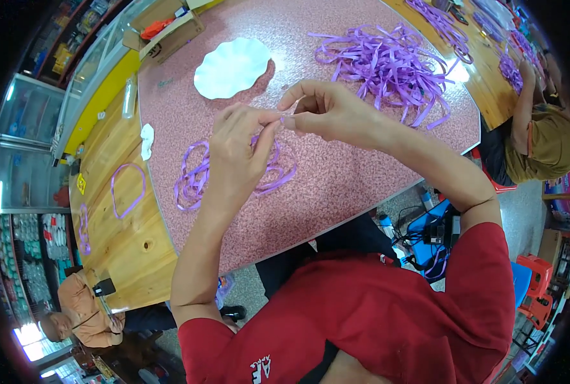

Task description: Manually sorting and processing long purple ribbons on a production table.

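Observation:
My left hand [237, 141] and my right hand [330, 112] meet above the pink speckled table, thumbs and fingertips pinched together. Between the fingertips is a tiny pale or purplish thing, too small to name. Below and partly behind my left hand lie several loops of purple ribbon [278, 182] on the tabletop, and I cannot tell whether any of them runs up to my fingers. Beyond my right hand spreads a big tangled heap of purple ribbons [387, 64]. A white dish with a wavy rim [230, 69] sits past my left hand.
An open cardboard box [166, 38] with something orange stands at the far left. A crumpled white tissue [146, 142] lies by the table's left edge. One purple loop [128, 165] rests on the wooden table [125, 256]. People sit at lower left and far right; more ribbons [439, 25] lie top right.

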A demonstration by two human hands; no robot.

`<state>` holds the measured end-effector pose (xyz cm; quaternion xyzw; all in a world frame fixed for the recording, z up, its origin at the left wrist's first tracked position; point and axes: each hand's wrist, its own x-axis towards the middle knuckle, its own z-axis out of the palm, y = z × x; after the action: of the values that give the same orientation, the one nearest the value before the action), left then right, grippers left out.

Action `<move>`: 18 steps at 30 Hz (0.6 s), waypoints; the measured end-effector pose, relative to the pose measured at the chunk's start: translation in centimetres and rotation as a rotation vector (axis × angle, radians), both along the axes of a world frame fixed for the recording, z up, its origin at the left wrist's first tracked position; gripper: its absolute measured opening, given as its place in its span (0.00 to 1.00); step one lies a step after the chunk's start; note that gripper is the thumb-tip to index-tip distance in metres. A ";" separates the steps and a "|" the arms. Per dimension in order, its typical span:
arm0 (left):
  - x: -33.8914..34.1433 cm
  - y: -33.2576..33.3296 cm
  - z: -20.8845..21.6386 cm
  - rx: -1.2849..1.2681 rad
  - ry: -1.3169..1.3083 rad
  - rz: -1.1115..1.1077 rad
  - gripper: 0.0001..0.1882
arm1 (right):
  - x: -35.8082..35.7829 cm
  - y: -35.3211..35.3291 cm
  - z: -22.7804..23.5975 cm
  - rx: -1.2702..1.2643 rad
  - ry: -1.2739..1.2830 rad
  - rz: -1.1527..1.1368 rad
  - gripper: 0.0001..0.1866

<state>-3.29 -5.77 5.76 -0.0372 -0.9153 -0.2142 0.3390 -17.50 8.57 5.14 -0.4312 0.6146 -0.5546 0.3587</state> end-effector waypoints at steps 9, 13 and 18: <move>1.9 0.1 0.4 0.444 -0.291 0.000 0.05 | 0.7 0.2 0.6 -0.321 0.808 -0.001 0.06; 3.7 -0.6 0.4 0.894 -0.346 -0.137 0.05 | 0.6 0.4 0.6 -0.325 0.706 0.019 0.06; 5.2 -0.5 -0.1 1.220 -0.268 -0.287 0.04 | 1.5 0.3 0.0 -0.139 0.003 0.047 0.05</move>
<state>1.87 -6.29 5.66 0.0673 -0.6494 -0.7425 0.1497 -16.00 8.82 5.15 -0.4702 0.5650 -0.5866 0.3400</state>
